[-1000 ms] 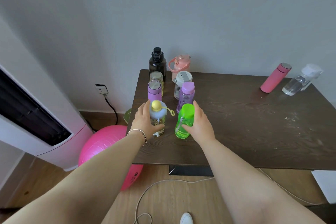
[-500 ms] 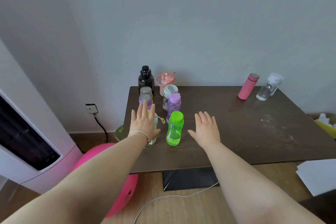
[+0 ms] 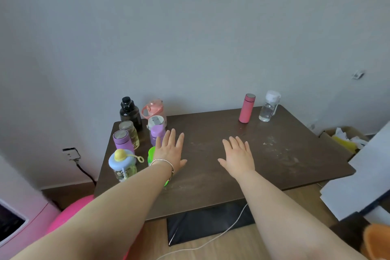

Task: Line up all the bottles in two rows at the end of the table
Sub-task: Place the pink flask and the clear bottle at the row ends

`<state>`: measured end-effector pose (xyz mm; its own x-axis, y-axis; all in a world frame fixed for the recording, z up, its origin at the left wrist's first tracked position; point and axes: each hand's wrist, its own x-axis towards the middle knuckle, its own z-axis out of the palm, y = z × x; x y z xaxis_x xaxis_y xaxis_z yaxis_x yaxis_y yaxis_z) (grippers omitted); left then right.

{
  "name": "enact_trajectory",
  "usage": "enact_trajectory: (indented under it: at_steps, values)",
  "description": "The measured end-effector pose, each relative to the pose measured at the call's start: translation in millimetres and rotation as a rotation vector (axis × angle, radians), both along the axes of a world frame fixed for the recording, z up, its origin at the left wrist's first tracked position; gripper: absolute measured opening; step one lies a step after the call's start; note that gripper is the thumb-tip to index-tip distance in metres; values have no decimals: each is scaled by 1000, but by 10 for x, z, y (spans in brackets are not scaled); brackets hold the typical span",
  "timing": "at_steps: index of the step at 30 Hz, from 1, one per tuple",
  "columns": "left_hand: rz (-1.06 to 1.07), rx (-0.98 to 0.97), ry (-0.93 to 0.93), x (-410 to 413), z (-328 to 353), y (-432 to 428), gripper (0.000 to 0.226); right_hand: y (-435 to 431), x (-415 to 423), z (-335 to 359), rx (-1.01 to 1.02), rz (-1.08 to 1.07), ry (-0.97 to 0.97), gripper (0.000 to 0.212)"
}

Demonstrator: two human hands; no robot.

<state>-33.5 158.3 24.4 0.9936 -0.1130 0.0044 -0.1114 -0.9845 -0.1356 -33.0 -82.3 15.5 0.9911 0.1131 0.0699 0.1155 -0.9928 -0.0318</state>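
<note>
Several bottles stand in two rows at the left end of the dark table (image 3: 211,186): a black bottle (image 3: 129,113), a clear jar (image 3: 130,133), a purple flask (image 3: 122,142) and a blue-lidded bottle (image 3: 122,165) on the left; a pink jug (image 3: 154,110), a white-lidded bottle (image 3: 155,121), a purple bottle (image 3: 157,134) and a green bottle (image 3: 151,153) beside them. My left hand (image 3: 171,153) hovers open and partly hides the green bottle. My right hand (image 3: 237,157) is open over the table's middle. A pink flask (image 3: 245,108) and a clear bottle (image 3: 269,106) stand far right.
A pink ball (image 3: 69,215) and a white appliance (image 3: 21,217) sit on the floor at the left. A wall socket (image 3: 71,153) with a black cable is behind them. A cardboard box (image 3: 344,139) and white sheets (image 3: 358,186) lie right of the table.
Both hands have let go of the blue-lidded and green bottles and moved right, fingers spread. The view has tilted up and to the right.
</note>
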Motion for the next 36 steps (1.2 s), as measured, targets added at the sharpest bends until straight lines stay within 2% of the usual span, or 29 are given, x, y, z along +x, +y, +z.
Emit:
enact_trajectory:
  at_steps: [8,17,29,36]
  values:
    - [-29,-20,22,317,58,-1450,89,-1409,171,132,11,-56,2,75]
    - [-35,-34,70,737,-90,-2369,92,-2328,428,63,97,-133,-5,73]
    - [-129,-43,110,1934,-324,-2932,91,-2768,1460,-238,73,-196,35,74]
    - [-71,-187,164,2807,-364,-3103,94,-2969,2165,-228,74,-299,40,77]
